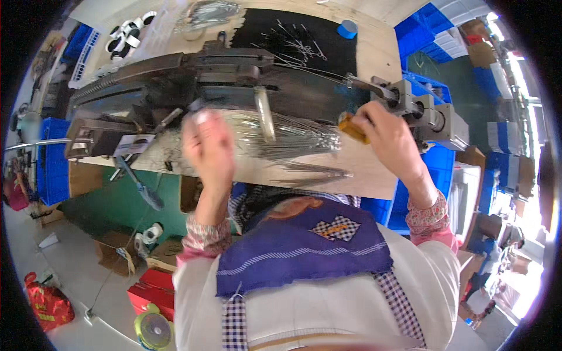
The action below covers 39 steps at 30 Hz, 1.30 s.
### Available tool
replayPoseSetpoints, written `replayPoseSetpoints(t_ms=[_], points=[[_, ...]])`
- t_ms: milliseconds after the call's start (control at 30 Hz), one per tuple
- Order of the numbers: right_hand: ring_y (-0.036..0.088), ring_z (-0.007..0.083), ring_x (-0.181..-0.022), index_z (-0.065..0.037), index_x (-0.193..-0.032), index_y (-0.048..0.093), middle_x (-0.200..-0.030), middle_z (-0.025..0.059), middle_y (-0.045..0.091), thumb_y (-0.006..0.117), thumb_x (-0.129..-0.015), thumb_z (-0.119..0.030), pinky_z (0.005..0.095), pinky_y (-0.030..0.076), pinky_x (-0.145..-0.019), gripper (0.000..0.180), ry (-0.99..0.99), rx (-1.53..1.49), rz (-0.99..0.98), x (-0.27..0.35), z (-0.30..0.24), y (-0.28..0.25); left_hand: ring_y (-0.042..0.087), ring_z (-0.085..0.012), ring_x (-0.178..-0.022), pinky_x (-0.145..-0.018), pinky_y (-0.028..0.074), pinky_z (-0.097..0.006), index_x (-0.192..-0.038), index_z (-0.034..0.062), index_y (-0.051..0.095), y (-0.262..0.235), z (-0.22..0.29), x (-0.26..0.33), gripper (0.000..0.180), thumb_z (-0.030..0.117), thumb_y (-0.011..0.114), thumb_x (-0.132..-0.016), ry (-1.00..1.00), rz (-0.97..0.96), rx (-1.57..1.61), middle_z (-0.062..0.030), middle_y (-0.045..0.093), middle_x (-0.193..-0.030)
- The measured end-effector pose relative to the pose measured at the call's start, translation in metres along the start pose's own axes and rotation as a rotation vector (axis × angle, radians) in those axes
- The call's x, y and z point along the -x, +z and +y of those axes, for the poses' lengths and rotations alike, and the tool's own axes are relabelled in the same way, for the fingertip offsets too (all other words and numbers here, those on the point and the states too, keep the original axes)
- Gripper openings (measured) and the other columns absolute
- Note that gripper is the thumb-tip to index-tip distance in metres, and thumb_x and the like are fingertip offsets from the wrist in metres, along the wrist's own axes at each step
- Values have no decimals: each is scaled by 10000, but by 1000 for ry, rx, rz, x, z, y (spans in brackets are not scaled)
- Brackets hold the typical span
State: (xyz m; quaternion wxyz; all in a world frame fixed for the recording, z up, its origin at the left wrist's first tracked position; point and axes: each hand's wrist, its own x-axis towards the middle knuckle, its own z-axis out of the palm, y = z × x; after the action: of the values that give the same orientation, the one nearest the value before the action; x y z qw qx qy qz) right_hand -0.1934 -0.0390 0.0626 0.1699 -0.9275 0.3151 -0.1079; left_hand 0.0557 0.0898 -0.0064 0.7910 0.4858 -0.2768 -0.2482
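Note:
My right hand (pixel 383 137) is closed, its thumb and fingers pinching a small yellow block (pixel 353 128) near the machine's right end. Motion smears my left hand (pixel 208 146), raised before the machine's left half. Its fingers seem curled near a dark knob-like part (pixel 195 106), but whether they grip it cannot be made out. Between my hands a thick bundle of thin metal rods (pixel 293 139) lies on the wooden bench, with a few more rods (pixel 313 169) nearer me. Behind them runs the long dark metal machine (pixel 228 67), with cylindrical metal fittings (pixel 418 108) at its right.
A black mat (pixel 257 29) at the back carries scattered wire pieces (pixel 301 50), and a blue round lid or tape roll (pixel 347 28) lies beside them. Black-and-white rolls (pixel 126 38) sit far left. Blue crates (pixel 436 169) flank the bench (pixel 374 178). A blue-handled lever (pixel 146 193) hangs below its front edge.

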Motion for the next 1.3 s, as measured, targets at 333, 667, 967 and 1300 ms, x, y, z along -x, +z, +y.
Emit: replayPoseSetpoints(t_ms=[333,667,967,1300], points=[[685,259,-815,-11,-996,582,-899,161,669,587,-878,-39,294,507,-691,121,147,-292,447,3,19,-34,328,-66,-416,-394,229,-225,-838,36,545,110,-33,-13,227,228,538,-958,-780,-349,272,41,403,-598],[627,161,-678,-52,-1126,614,-887,124,663,552,-886,-65,280,506,-625,249,-175,-289,321,-101,-3,-22,326,-57,-430,-411,228,-228,-861,46,538,113,-40,-25,233,252,523,-969,-754,-500,160,47,384,-597],[618,228,-780,-55,-1093,635,-886,132,654,561,-869,-83,319,493,-702,237,-37,-186,271,-84,43,-27,362,-60,-427,-372,253,-223,-840,23,540,110,-50,-12,236,211,486,-972,-495,-201,203,26,413,-594],[666,260,-749,25,-1064,639,-860,161,680,595,-837,-67,339,524,-693,249,-130,-399,-199,-123,12,9,320,-75,-404,-387,231,-239,-831,63,556,104,-38,-8,237,244,500,-974,-605,-109,276,29,402,-544]])
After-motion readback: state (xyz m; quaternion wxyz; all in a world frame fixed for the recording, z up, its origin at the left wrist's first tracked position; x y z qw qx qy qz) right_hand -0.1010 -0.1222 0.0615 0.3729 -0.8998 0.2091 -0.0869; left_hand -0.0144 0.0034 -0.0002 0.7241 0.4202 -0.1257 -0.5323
